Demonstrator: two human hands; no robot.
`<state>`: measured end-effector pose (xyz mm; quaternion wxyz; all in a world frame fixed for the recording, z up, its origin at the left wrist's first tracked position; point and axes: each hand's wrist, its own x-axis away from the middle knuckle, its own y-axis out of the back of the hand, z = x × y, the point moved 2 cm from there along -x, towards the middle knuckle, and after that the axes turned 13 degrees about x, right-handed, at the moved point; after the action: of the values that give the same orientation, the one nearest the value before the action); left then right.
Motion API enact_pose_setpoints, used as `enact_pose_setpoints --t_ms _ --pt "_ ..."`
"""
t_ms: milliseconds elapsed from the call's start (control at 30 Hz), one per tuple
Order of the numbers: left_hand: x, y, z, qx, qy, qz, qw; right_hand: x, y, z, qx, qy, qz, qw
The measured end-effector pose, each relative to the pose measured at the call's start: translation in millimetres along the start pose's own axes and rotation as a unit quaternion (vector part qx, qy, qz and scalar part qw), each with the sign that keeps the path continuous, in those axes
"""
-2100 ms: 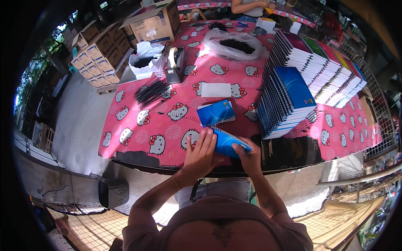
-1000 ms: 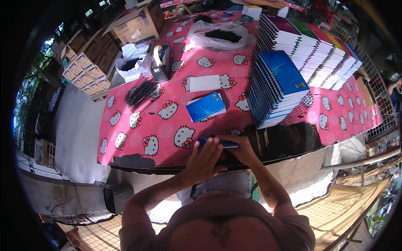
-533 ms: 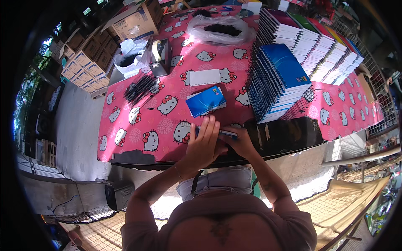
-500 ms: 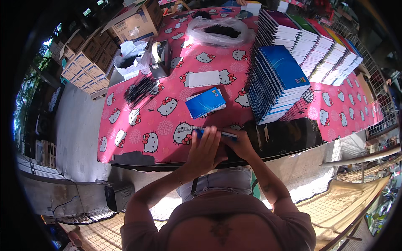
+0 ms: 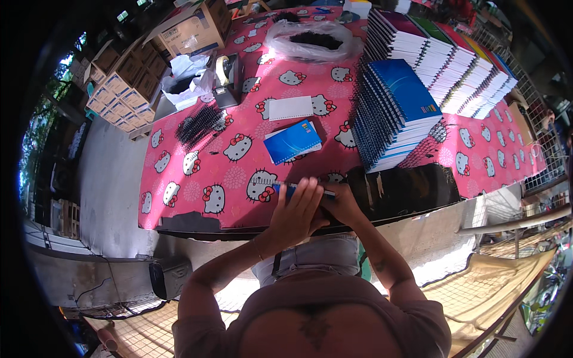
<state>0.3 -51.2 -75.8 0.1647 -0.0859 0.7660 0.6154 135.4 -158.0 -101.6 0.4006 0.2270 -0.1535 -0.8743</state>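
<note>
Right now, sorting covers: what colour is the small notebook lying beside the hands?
Blue, head view: notebook.

Both hands meet at the near edge of the tabletop (image 5: pixel 197 173), which wears a pink cartoon-cat cloth. The left hand (image 5: pixel 296 210) lies flat over a blue spiral notebook (image 5: pixel 285 188), fingers (image 5: pixel 310 190) spread, while the right hand (image 5: pixel 341 204) grips its far end. Just beyond lies another blue notebook (image 5: pixel 292 141), then a white pad (image 5: pixel 290 108). To the right stands a tall stack of spiral notebooks (image 5: pixel 394 113); black binding coils (image 5: pixel 200 124) lie on the left.
</note>
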Motion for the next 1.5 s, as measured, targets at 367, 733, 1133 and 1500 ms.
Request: enact_pose_setpoints --t_ms 367,733,1133,1500 --pt "14.0 -11.2 -6.8 0.114 0.011 -0.011 0.993 -3.5 1.4 3.2 0.073 0.001 0.02 0.997" --pt "-38.2 29.2 12.6 0.189 0.009 -0.097 0.977 -3.9 20.2 18.4 0.104 0.053 0.014 0.993" --pt "-39.7 30.0 14.2 0.17 -0.017 -0.105 0.98 -8.5 73.4 39.5 0.103 0.086 0.056 0.989" --pt "-49.4 62.7 3.9 0.18 0.005 0.01 0.984 0.6 51.3 57.6 0.227 0.054 -0.149 0.961"
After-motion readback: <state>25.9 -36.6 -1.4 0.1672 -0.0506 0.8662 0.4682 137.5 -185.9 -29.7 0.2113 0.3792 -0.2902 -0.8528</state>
